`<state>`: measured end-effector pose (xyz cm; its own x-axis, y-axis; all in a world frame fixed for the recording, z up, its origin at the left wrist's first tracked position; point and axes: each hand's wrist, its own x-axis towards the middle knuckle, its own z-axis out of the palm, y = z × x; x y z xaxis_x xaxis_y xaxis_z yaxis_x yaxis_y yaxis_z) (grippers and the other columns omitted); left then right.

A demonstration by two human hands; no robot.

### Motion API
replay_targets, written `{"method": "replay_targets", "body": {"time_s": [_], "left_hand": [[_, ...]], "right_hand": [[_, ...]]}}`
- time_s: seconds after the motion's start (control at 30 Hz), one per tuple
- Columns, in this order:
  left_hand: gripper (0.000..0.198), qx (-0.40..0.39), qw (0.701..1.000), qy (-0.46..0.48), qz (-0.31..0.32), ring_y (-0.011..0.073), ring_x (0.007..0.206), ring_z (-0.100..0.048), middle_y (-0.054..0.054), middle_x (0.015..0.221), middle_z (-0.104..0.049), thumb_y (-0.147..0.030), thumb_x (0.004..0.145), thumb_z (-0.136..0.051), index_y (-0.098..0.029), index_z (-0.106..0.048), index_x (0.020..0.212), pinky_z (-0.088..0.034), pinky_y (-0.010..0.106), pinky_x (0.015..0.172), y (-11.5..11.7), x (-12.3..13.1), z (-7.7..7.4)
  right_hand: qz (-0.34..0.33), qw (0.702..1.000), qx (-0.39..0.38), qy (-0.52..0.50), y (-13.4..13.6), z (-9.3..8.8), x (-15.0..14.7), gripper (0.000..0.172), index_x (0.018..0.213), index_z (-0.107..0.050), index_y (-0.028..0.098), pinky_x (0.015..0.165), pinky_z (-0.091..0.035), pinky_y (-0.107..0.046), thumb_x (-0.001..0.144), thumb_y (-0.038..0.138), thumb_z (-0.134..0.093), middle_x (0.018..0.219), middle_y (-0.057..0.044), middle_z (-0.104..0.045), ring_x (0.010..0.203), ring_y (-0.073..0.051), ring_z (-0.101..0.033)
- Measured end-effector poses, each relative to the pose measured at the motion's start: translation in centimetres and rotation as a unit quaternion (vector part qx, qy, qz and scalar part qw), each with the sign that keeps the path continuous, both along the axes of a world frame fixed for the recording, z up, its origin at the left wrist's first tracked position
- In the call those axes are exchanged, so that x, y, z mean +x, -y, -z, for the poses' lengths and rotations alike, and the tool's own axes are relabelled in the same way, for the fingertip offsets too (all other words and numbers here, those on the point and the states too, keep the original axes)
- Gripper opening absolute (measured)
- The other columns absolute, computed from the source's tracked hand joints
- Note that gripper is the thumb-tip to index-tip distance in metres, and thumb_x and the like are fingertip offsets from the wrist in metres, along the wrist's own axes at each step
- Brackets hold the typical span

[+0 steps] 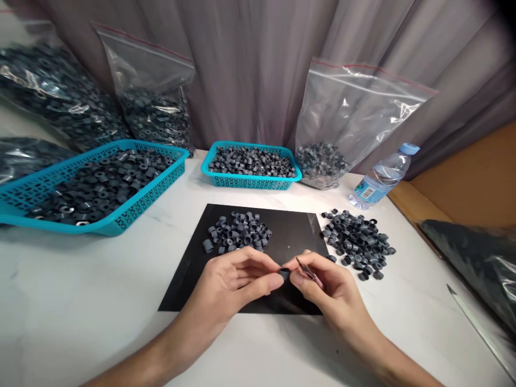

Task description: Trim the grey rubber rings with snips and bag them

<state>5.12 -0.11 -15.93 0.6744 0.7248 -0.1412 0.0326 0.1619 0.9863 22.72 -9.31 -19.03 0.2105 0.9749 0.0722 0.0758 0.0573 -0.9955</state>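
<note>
Over the black mat (181,285), my left hand (237,282) pinches a small dark grey plastic cap (284,273) between thumb and fingertips. My right hand (328,282) touches the cap's other side with its thumb and fingertip. Tucked in that same hand is a slim pinkish tool with a dark pointed tip (309,272), perhaps tweezers or a small blade; its kind is not clear. Just beyond my left hand, a pile of grey caps (241,231) lies on the mat. A second heap of caps (357,239) sits on the white table right of the mat.
Turquoise baskets full of grey parts stand at the left (116,223) and back middle (250,181). Zip bags of parts stand behind (157,113) and at back right (322,161). A water bottle (379,180) leans near a cardboard box (475,177). A pointed metal strip (475,325) lies right.
</note>
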Motion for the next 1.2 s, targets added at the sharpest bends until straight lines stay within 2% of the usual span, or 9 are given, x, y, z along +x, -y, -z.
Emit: {"method": "replay_targets", "body": {"time_s": [0.17, 0.3, 0.43, 0.67, 0.87, 1.2], "left_hand": [[0.015, 0.009, 1.000, -0.005, -0.011, 0.0150, 0.084, -0.074, 0.000, 0.089, -0.078, -0.031, 0.078, -0.083, -0.022, -0.075, 0.087, -0.058, 0.021, 0.080, 0.1, 0.1, 0.3], [0.014, 0.036, 0.999, -0.007, -0.026, 0.0150, 0.088, -0.074, -0.001, 0.089, -0.078, -0.031, 0.079, -0.083, -0.023, -0.075, 0.086, -0.058, 0.021, 0.084, 0.1, 0.1, 0.6], [0.010, 0.060, 0.997, 0.000, -0.040, 0.0127, 0.090, -0.072, -0.004, 0.089, -0.076, -0.029, 0.080, -0.082, -0.025, -0.074, 0.085, -0.056, 0.018, 0.086, 0.0, -0.1, 0.8], [0.012, 0.065, 0.997, 0.007, -0.043, 0.0129, 0.088, -0.071, -0.004, 0.085, -0.074, -0.029, 0.079, -0.083, -0.024, -0.073, 0.084, -0.057, 0.019, 0.084, 0.2, -0.2, 0.5], [0.013, 0.036, 0.998, 0.011, -0.053, 0.0119, 0.087, -0.072, -0.004, 0.085, -0.074, -0.029, 0.077, -0.084, -0.024, -0.073, 0.082, -0.057, 0.017, 0.082, 0.0, -0.2, 0.3], [0.012, 0.024, 0.997, 0.029, -0.061, 0.0099, 0.085, -0.072, -0.006, 0.084, -0.075, -0.026, 0.077, -0.085, -0.025, -0.074, 0.081, -0.057, 0.014, 0.080, 0.2, -0.2, 0.4]], "right_hand": [[0.027, 0.999, 0.009, 0.030, 0.3, 0.1, 0.8, 0.027, 0.106, -0.067, 0.024, 0.056, -0.039, -0.024, 0.097, 0.048, -0.060, 0.093, -0.002, -0.063, 0.070, -0.013, -0.052], [0.040, 0.990, 0.057, 0.125, 0.4, -0.3, 1.4, 0.027, 0.110, -0.069, 0.026, 0.065, -0.041, -0.026, 0.103, 0.043, -0.050, 0.095, -0.003, -0.061, 0.081, -0.016, -0.054], [0.028, 0.982, 0.083, 0.169, 0.6, -0.8, 1.4, 0.022, 0.114, -0.071, 0.029, 0.070, -0.043, -0.027, 0.103, 0.035, -0.054, 0.094, -0.003, -0.063, 0.086, -0.016, -0.057], [0.030, 0.973, 0.094, 0.208, 0.8, -0.4, 1.1, 0.022, 0.117, -0.074, 0.031, 0.059, -0.042, -0.026, 0.098, 0.030, -0.062, 0.092, -0.003, -0.067, 0.076, -0.016, -0.057], [0.027, 0.964, 0.127, 0.233, 0.7, -0.2, 1.8, 0.030, 0.124, -0.071, 0.037, 0.069, -0.044, -0.030, 0.098, 0.024, -0.063, 0.092, -0.001, -0.066, 0.081, -0.016, -0.058], [0.018, 0.968, 0.114, 0.221, 0.8, -0.1, 1.6, 0.032, 0.126, -0.070, 0.040, 0.070, -0.044, -0.030, 0.100, 0.023, -0.061, 0.094, -0.001, -0.066, 0.083, -0.017, -0.058]]}}
